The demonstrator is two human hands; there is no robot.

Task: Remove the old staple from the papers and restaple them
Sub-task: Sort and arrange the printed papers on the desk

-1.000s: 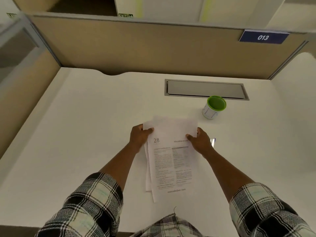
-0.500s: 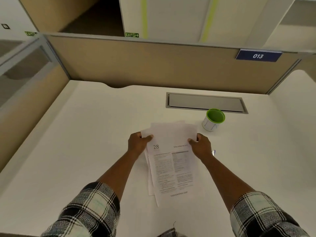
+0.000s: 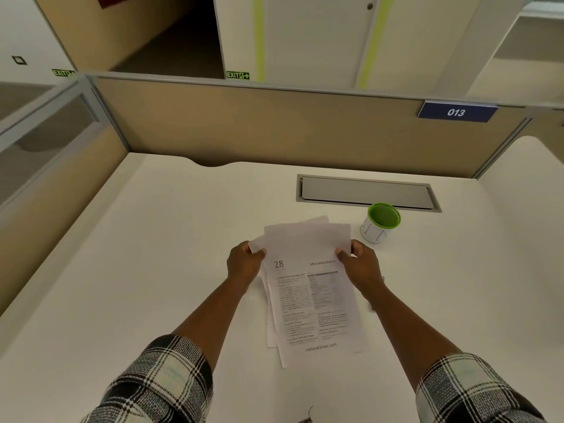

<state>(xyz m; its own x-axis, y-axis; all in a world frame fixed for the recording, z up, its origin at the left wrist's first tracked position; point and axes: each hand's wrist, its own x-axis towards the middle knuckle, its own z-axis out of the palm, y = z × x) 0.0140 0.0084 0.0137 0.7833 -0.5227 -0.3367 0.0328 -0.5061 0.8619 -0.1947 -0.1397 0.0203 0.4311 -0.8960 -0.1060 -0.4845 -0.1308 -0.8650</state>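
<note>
Two plaid sleeves, the left sleeve (image 3: 158,383) and the right sleeve (image 3: 470,392), enter from the near edge, each rolled up over a bare forearm. Both forearms reach forward over the white desk (image 3: 137,270).

The papers (image 3: 311,300) sit at the centre of the desk, between the two hands. The sheets are fanned slightly out of line, with lower sheets showing along the left and top edges. The top sheet is printed, with "28" at upper left and "Miscellaneous" at upper right. Whether the lower end of the stack rests on the desk cannot be determined.

The left hand (image 3: 244,265) grips the upper left corner of the papers, thumb on top of the sheets. The right hand (image 3: 361,265) grips the upper right edge, thumb on top, fingers curled behind. No staple can be made out at this resolution.

Beyond the right hand, near the papers but apart from them, stands a white cup with a green rim (image 3: 380,222). Just behind it, a grey cable tray lid (image 3: 366,193) is set into the desk. A tan partition (image 3: 274,126) closes the far edge, carrying a blue plate "013" (image 3: 457,112).
</note>
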